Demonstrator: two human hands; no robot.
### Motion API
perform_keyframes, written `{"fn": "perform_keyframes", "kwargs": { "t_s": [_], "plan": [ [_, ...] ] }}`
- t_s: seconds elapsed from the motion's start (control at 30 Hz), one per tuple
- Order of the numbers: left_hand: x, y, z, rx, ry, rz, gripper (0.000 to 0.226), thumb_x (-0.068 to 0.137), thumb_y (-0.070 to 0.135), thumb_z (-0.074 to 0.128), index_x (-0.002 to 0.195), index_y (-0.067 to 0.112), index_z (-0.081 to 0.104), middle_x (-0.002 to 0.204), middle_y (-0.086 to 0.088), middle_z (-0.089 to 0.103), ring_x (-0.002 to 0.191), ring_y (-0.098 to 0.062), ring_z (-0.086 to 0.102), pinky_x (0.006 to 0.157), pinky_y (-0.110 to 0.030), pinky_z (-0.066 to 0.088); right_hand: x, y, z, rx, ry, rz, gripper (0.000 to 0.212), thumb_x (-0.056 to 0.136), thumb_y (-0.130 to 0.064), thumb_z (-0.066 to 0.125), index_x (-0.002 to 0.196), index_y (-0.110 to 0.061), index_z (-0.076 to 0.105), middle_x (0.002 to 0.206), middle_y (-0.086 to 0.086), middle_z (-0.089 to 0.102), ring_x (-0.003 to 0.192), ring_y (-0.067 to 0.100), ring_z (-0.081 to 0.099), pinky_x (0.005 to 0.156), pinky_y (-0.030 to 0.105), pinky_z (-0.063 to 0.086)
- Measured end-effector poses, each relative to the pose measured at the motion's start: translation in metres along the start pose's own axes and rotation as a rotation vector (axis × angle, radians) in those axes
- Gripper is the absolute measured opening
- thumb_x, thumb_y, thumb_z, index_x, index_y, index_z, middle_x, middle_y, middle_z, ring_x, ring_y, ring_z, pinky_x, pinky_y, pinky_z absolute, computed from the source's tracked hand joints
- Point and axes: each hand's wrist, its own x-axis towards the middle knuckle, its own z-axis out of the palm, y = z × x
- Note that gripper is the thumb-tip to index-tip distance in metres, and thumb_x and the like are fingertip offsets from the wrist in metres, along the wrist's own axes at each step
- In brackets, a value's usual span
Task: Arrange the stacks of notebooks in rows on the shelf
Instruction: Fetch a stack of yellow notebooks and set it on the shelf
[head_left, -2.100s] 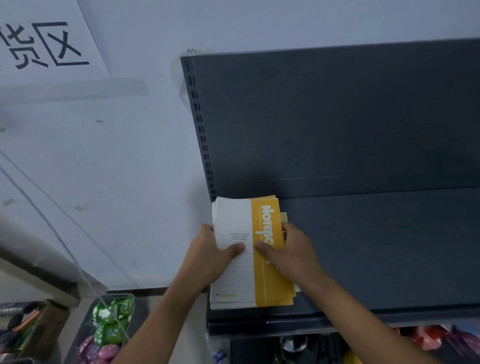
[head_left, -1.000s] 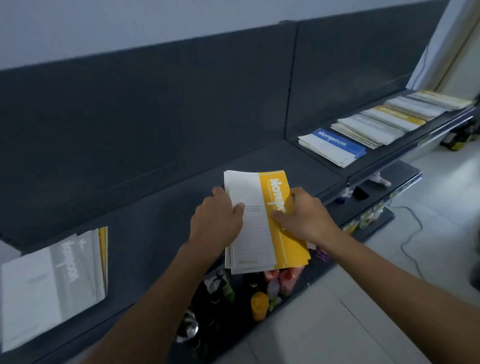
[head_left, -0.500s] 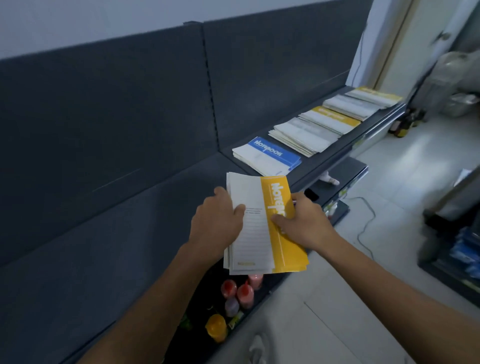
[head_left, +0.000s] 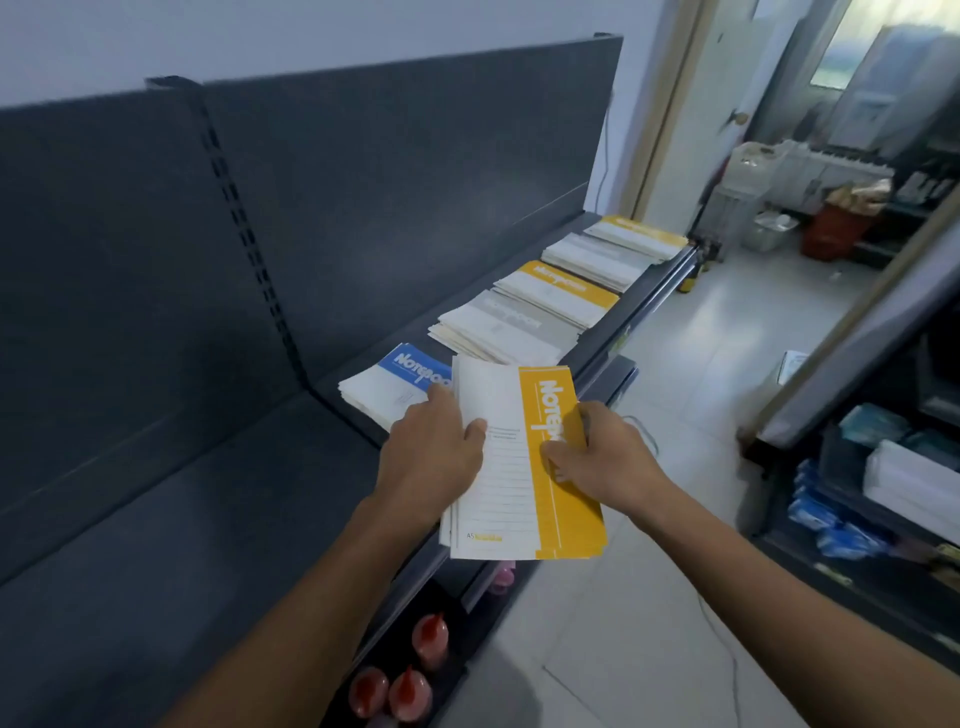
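Observation:
A stack of white-and-yellow notebooks is in the air over the front edge of the dark shelf. My left hand grips its left side, thumb on top. My right hand grips the yellow right side. Just beyond lies a stack with a blue-and-white cover. Further right along the shelf lie a grey-and-white stack, a yellow-topped stack and two more stacks at the far end.
A lower shelf below holds red-capped bottles. The tiled floor runs to a doorway on the right. A second rack with blue and white packs stands at the right. A cable lies on the floor.
I have lifted the notebook stack off the left end of the shelf and carried it rightward along the shelf. It is now close to the blue-covered stack. Both hands keep their grip.

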Motion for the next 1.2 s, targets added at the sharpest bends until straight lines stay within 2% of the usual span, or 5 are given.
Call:
{"fn": "perform_keyframes", "kwargs": {
  "t_s": [0.2,0.43,0.57,0.83,1.2],
  "plan": [
    [0.052,0.043,0.030,0.036,0.007,0.039,0.033,0.098,0.047,0.054,0.111,0.020,0.041,0.099,-0.001,0.056,0.087,-0.021,0.054,0.069,-0.037,0.044,0.049,0.024,-0.036,0.047,0.016,0.021,0.050,0.088,-0.033,0.065,0.133,-0.022,0.046,0.108,-0.006,0.058,0.097,0.020,0.061,0.085,0.042,0.056],
    [0.104,0.117,0.075,0.052,0.013,0.012,0.033,0.095,0.050,0.057,0.108,0.023,0.041,0.100,0.002,0.060,0.081,-0.018,0.057,0.063,-0.034,0.047,0.116,0.078,-0.096,0.061,0.018,-0.030,0.039,0.089,-0.032,0.066,0.123,-0.023,0.048,0.082,-0.021,0.054,0.071,0.001,0.056,0.059,0.024,0.045],
    [0.125,0.164,0.097,0.082,0.037,-0.042,0.039,0.095,0.050,0.055,0.117,0.018,0.048,0.109,-0.006,0.064,0.094,-0.028,0.062,0.070,-0.038,0.048,0.152,0.105,-0.132,0.065,0.008,-0.089,0.034,0.089,-0.029,0.061,0.121,-0.022,0.051,0.098,-0.006,0.064,0.089,0.017,0.063,0.072,0.034,0.051],
    [0.157,0.216,0.129,0.044,0.089,-0.156,0.036,0.093,0.047,0.057,0.112,0.019,0.047,0.105,-0.001,0.064,0.090,-0.025,0.060,0.069,-0.037,0.046,0.219,0.137,-0.170,0.073,-0.080,-0.131,0.041,0.091,-0.034,0.060,0.129,-0.028,0.048,0.114,-0.005,0.064,0.098,0.020,0.064,0.086,0.045,0.056],
    [0.252,0.226,0.152,0.008,0.142,-0.316,0.032,0.094,0.044,0.057,0.111,0.019,0.045,0.095,0.002,0.063,0.083,-0.020,0.059,0.065,-0.036,0.049,0.346,0.125,-0.174,0.017,-0.112,-0.248,0.046,0.090,-0.037,0.060,0.134,-0.036,0.046,0.102,-0.014,0.061,0.086,0.010,0.062,0.068,0.031,0.051]
  ]
}}
